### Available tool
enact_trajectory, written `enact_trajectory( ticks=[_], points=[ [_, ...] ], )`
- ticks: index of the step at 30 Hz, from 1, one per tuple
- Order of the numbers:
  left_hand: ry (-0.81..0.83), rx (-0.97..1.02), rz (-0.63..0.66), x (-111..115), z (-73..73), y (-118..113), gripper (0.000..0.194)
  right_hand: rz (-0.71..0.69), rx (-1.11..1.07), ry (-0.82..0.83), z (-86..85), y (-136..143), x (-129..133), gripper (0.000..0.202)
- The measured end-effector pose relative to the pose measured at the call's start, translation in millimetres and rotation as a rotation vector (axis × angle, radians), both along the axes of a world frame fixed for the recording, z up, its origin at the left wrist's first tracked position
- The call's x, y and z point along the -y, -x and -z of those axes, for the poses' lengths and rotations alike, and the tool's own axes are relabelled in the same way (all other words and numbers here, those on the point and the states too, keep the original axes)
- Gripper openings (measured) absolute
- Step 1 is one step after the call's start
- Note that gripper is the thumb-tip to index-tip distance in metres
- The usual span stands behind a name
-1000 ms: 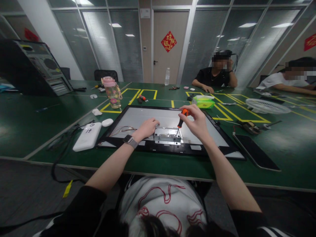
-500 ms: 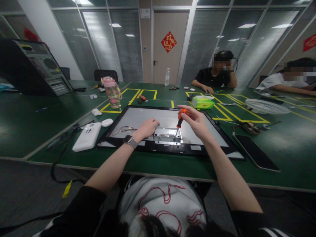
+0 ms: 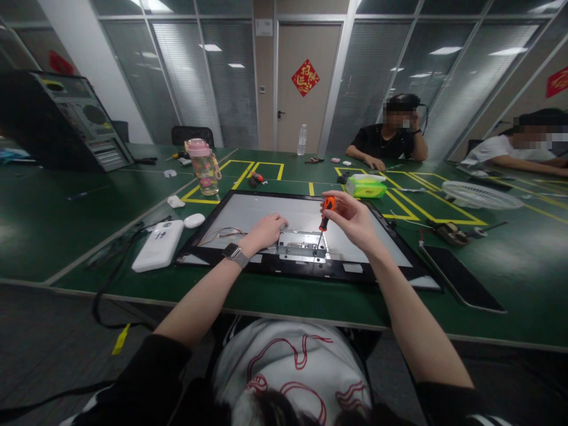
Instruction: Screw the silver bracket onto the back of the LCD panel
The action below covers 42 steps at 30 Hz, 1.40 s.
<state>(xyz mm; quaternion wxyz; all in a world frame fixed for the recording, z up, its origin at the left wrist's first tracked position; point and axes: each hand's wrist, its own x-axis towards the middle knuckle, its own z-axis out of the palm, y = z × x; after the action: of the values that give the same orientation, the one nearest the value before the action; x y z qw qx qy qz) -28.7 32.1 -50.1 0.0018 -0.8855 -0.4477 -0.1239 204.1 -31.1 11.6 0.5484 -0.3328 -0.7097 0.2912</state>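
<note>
An orange and black screwdriver [image 3: 327, 214] stands nearly upright in my right hand [image 3: 352, 218], its handle pinched between thumb and fingers. The shaft's tip meets the right part of a silver metal bracket [image 3: 298, 251]. That bracket lies on a large flat display panel [image 3: 239, 207] with a pale back and black frame. At the bracket's left upper corner rests my left hand [image 3: 266, 231], palm down, fingers loosely stretched; its thumb is hidden. A watch [image 3: 235, 254] is on the left wrist. Thin wires [image 3: 222, 232] lie on the panel to the left.
Left of the panel are a white power bank [image 3: 157, 245], a small white case [image 3: 194, 220] and a pink-lidded bottle [image 3: 203, 168]. A dark phone-like slab [image 3: 461, 275] lies right. Behind are a green tissue pack [image 3: 366, 186], a fan grille [image 3: 481, 194] and two seated people.
The view has shifted very slightly. The screwdriver stays at about the same place on the bracket; my right fingers have moved a little around its handle. My left hand has not moved.
</note>
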Motion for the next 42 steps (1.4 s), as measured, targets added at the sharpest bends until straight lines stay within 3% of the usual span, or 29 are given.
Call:
enact_trajectory(
  ticks=[8, 12, 16, 24, 42],
  points=[
    [0.000, 0.001, 0.008, -1.4, 1.8, -0.7, 0.038, 0.204, 0.111, -0.183, 2.6, 2.8, 2.5, 0.030],
    [-0.016, 0.010, 0.007, -2.1, 3.1, -0.8, 0.038, 0.336, -0.013, -0.229, 5.1, 5.2, 0.9, 0.037],
    [-0.005, 0.016, 0.004, -1.7, 3.2, -1.1, 0.040, 0.290, -0.167, -0.164, 12.6, 17.4, -0.5, 0.039],
    [0.014, 0.018, -0.013, 0.7, 0.3, -3.0, 0.042, 0.171, -0.160, -0.046, 28.6, 32.9, -2.9, 0.037],
    [0.013, 0.005, -0.013, 1.7, -1.1, -3.3, 0.041, 0.194, -0.104, -0.100, 31.4, 37.9, 2.1, 0.034]
  ],
)
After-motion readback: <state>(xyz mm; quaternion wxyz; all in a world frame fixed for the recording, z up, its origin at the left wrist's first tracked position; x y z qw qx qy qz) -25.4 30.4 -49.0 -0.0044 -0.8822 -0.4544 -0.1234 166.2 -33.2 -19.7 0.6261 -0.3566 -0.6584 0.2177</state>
